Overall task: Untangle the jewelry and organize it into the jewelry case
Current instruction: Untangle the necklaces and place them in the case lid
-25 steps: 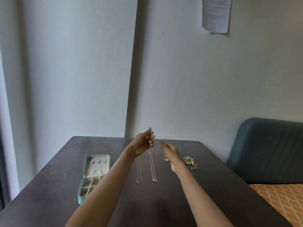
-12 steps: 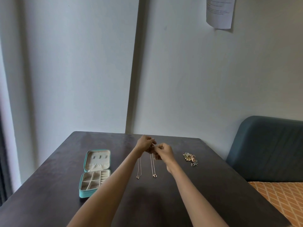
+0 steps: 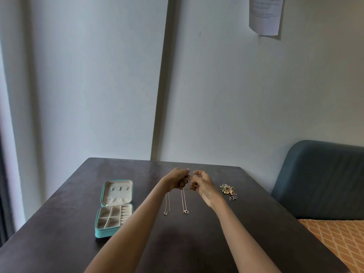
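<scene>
- Left hand and right hand meet above the far middle of the table, fingers curled together, pinching the top of a thin chain.
- The contact point is too small to resolve (which fingers grip which strand cannot be told).
- Two strands hang down, each ending in a small ring pendant; whether the pendants touch the table is unclear.
- Case lies open on the left, well apart from the hands; compartment contents are not discernible.
- A jewelry pile lies just right of the right hand; individual pieces are indistinct.
</scene>
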### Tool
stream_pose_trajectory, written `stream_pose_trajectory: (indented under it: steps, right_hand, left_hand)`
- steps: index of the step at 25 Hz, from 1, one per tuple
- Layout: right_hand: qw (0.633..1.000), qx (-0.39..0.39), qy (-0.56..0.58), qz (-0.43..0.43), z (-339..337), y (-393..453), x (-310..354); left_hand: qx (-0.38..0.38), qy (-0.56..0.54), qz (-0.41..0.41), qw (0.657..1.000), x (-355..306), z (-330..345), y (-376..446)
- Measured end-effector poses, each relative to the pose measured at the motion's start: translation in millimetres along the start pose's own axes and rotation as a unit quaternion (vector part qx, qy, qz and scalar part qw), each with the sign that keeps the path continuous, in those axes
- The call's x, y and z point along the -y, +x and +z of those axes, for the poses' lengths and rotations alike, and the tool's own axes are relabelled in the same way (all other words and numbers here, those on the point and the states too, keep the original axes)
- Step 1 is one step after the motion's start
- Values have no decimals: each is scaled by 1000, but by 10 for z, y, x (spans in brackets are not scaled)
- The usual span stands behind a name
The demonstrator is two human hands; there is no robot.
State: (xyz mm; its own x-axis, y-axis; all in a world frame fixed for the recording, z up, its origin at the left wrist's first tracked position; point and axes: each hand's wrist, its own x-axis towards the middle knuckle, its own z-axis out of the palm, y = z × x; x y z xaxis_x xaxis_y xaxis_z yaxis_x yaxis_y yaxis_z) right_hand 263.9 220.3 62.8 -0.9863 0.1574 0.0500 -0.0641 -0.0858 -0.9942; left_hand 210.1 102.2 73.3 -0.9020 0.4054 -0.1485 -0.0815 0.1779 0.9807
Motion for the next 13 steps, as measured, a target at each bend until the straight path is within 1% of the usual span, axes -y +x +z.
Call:
stream_pose_trajectory:
  steps: [3,5,8,11,13]
  right_hand:
    - [997,-56,-47,-11,41,73,-59]
    - [997,-72,-24,-5,51,100,-111]
    - [998,-17,39,36,66,48,-159]
    - [997,14,63,36,54,31,-165]
    - [997,25,62,31,22,42,-143]
  left_hand:
    - [0,-117,-2,993,38,27,-15]
    - [22,-196,-2,980,56,42,-33]
    - [67,-277,9,959,70,24,-54]
    - [89,-308,20,947,95,-4,-62]
    - [111,-300,41,947,114,-48,-98]
